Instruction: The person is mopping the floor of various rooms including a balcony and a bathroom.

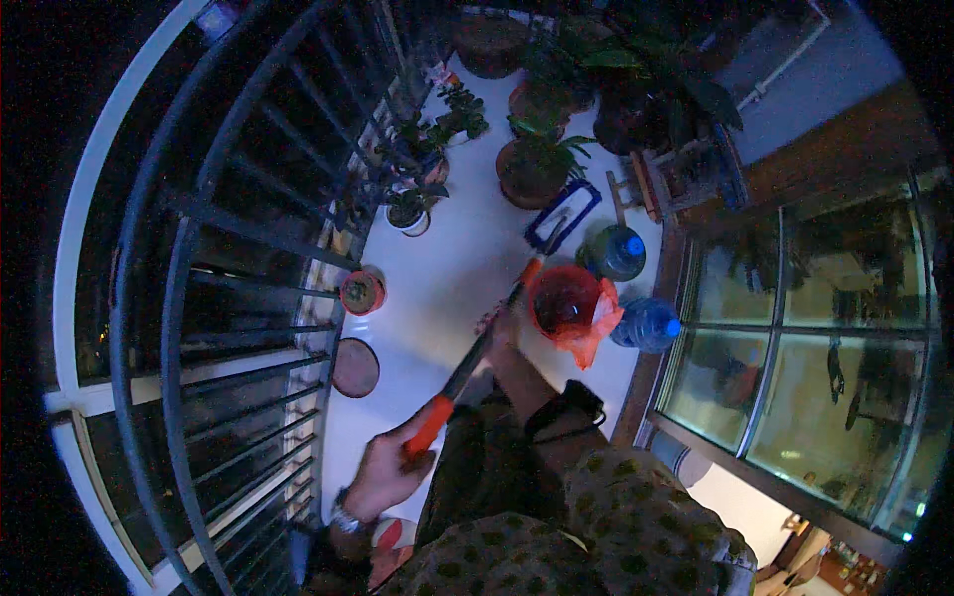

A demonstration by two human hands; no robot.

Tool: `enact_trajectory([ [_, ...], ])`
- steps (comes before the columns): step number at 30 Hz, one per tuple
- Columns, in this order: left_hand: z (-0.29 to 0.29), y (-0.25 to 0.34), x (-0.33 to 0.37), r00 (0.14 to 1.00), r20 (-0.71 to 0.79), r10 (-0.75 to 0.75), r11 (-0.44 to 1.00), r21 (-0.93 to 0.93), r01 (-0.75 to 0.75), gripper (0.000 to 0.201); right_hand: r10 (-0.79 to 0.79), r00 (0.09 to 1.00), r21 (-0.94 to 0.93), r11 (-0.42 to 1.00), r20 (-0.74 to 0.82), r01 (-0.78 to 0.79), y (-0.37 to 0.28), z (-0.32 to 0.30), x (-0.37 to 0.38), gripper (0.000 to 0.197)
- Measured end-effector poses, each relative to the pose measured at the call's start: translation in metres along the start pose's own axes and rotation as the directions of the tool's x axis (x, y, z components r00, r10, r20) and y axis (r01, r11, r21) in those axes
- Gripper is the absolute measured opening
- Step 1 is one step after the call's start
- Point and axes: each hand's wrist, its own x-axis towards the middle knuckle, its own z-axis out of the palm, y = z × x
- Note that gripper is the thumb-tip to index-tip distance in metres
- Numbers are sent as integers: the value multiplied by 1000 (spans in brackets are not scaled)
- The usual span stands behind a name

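A long-handled flat mop (463,372) slants across the middle of the view, its dark pole ending in an orange grip near me. My left hand (388,475) is closed around that orange grip at the lower left. Farther up the pole, my right hand (502,336) wraps the shaft, its fingers partly hidden. The mop's rectangular blue-edged head (563,216) lies on the pale floor beside a potted plant (524,177). Just right of the pole stands a red bucket (561,303) with an orange-red plastic bag (586,343) hanging over its rim.
Two large blue water bottles (618,253) (648,325) stand right of the bucket, near a window (765,338). Metal railing (238,238) runs along the left. Small pots (363,292) and a round lid-like disc (356,368) sit beside it. Several large potted plants (556,99) crowd the far end.
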Motion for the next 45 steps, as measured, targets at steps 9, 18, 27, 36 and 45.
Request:
enact_trajectory([
  [9, 24, -36, 22, 995, 95, -33, 981, 194, 14, 56, -15, 996, -480, 875, 93, 58, -48, 3, 26, 15],
  [18, -95, 6, -141, 868, -119, -481, 877, -61, 477, 48, 318, 919, -251, 893, -233, -373, 163, -70, -81, 16],
  [27, -74, -8, -224, 841, -299, -452, 868, -363, 338, 48, -123, 944, -945, 82, 306, 317, 274, -90, -131, 31],
  [36, -88, -23, -113, 928, -266, -262, 935, -309, 176, 52, 4, 1000, -806, 592, -14, -14, 187, 45, -41, 30],
  [45, -111, 4, 51, 964, -258, -60, 992, 95, 87, 52, -89, 993, -655, 756, -75, 18, 103, 148, 102, 20],
])
